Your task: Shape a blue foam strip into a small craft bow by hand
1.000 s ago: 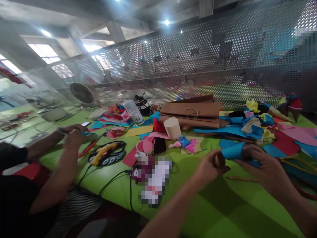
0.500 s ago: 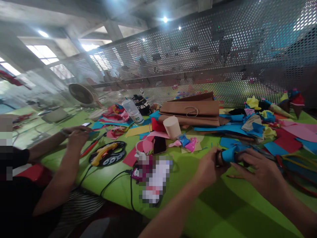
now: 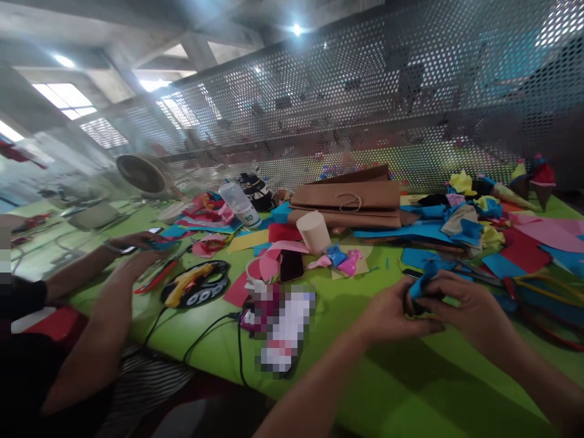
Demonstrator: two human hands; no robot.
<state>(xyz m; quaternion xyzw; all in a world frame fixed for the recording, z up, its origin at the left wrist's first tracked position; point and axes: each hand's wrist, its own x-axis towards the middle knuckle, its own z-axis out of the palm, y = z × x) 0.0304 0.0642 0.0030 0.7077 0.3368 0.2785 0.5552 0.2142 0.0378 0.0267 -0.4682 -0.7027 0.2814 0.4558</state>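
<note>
while the two hands met low over the green table (image 3: 410, 383), the left hand (image 3: 390, 312) was curled around one side of a piece of blue paper (image 3: 420, 286), and the right hand (image 3: 469, 295) held its other side with bent, narrowed fingers. the paper sat between them, raised above the tabletop and bent into a curve, so the shaping looked begun but only partly done. its ends were hidden, and whether they were fastened could not be told. just right of the hands lay yellow and red handles (image 3: 541, 285). beyond, small shiny bundles (image 3: 349, 260) lay near a pale roll (image 3: 312, 232), and flat red sheets (image 3: 527, 252) remained uncurled. farther back were folded brown sheets (image 3: 344, 196) and, at far right, cones (image 3: 542, 184) that seemed finished, before a perforated screen (image 3: 314, 115).
</note>
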